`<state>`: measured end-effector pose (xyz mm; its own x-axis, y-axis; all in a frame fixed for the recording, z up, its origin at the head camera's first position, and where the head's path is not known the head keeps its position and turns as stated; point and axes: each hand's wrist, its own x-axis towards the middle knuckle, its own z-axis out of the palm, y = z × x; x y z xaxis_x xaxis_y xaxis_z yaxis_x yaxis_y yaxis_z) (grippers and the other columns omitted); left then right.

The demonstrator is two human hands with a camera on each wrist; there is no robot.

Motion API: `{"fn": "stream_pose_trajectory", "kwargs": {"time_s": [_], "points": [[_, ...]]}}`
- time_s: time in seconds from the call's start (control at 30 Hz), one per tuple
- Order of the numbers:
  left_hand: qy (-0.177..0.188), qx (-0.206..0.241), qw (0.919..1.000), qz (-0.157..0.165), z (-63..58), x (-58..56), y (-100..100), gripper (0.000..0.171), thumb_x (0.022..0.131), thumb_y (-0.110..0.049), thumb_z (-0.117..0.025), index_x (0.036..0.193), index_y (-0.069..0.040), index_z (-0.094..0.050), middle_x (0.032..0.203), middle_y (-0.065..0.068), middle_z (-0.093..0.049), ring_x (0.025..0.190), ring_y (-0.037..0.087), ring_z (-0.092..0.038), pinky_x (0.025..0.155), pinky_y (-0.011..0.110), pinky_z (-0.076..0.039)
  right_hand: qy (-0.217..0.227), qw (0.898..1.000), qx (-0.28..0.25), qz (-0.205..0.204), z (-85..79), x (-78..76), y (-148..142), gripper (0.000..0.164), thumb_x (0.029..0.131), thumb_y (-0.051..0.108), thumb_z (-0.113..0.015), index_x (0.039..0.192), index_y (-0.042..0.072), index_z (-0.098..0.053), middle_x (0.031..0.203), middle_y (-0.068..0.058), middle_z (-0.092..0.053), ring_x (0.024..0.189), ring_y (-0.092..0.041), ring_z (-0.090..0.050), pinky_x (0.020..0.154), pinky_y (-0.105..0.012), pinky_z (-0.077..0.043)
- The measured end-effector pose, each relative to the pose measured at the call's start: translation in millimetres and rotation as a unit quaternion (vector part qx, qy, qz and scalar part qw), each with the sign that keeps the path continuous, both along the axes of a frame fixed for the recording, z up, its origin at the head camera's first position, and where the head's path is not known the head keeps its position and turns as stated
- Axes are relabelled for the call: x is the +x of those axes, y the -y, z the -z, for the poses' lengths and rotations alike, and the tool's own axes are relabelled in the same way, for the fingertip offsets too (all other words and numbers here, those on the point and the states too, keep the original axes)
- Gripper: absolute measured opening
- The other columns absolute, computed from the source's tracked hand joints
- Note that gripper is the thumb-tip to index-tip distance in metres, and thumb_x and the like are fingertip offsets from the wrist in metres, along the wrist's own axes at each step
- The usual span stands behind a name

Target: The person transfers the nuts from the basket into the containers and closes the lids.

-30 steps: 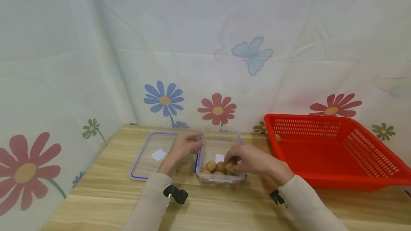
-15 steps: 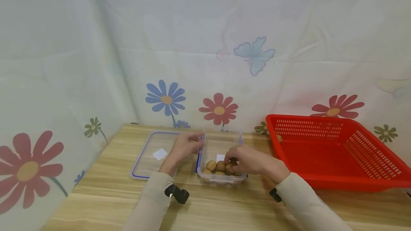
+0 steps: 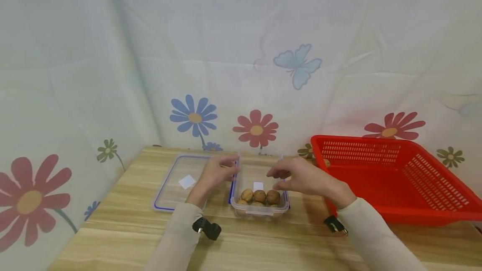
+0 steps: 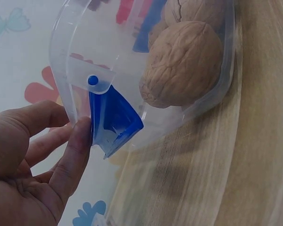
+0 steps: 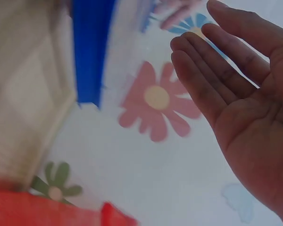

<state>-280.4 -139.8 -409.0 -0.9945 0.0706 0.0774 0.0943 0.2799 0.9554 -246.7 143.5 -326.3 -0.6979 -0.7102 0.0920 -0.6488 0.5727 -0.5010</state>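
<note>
A clear plastic food container [image 3: 241, 210] with blue side latches stands on the table, several walnuts [image 3: 259, 196] at its near end and a white label inside. My left hand [image 3: 218, 171] is at its left side. In the left wrist view the fingertips [image 4: 80, 127] pinch the container's edge beside a blue latch [image 4: 111, 120] hanging down. My right hand [image 3: 301, 177] hovers over the container's right side, above the walnuts, holding nothing. Its fingers [image 5: 198, 84] are extended in the right wrist view, with the thumb apart.
The clear lid [image 3: 169, 189] with a blue seal and white label lies left of the container. A red plastic basket [image 3: 361, 212] stands at the right, with a walnut [image 3: 326, 163] at its left wall. A flowered cloth [image 3: 226, 74] hangs behind the table.
My right hand has let go of a walnut at the container's near right corner and lifted up and to the right. My left hand has stayed at the container's left side.
</note>
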Motion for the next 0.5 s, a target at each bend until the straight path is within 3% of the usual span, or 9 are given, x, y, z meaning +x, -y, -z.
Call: {"fn": "stream_pose_trajectory", "kwargs": {"time_s": [0.3, 0.5], "points": [[-0.003, -0.007, 1.0000, 0.001, 1.7, -0.9, 0.6, 0.041, 0.098, -0.003, -0.075, 0.138, 0.001, -0.068, 0.106, 0.015, -0.073, 0.090, 0.026, -0.075, 0.080, 0.035, -0.067, -0.025, 0.998, -0.044, 0.041, -44.0, 3.1, -25.4, 0.032, 0.094, 0.015, -0.084, 0.125, 0.012, -0.076, 0.117, 0.000, -0.076, 0.107, -0.021, -0.072, 0.095, -0.044, -0.063], [-0.009, 0.001, 1.0000, 0.001, 1.8, -1.3, 0.3, 0.041, 0.097, -0.002, -0.075, 0.137, 0.002, -0.069, 0.105, 0.015, -0.073, 0.089, 0.027, -0.075, 0.079, 0.036, -0.067, -0.029, 0.995, -0.052, 0.077, -62.5, -3.5, -46.7, 0.034, 0.094, 0.015, -0.083, 0.127, 0.010, -0.075, 0.119, -0.002, -0.076, 0.109, -0.023, -0.072, 0.099, -0.047, -0.061]]}}
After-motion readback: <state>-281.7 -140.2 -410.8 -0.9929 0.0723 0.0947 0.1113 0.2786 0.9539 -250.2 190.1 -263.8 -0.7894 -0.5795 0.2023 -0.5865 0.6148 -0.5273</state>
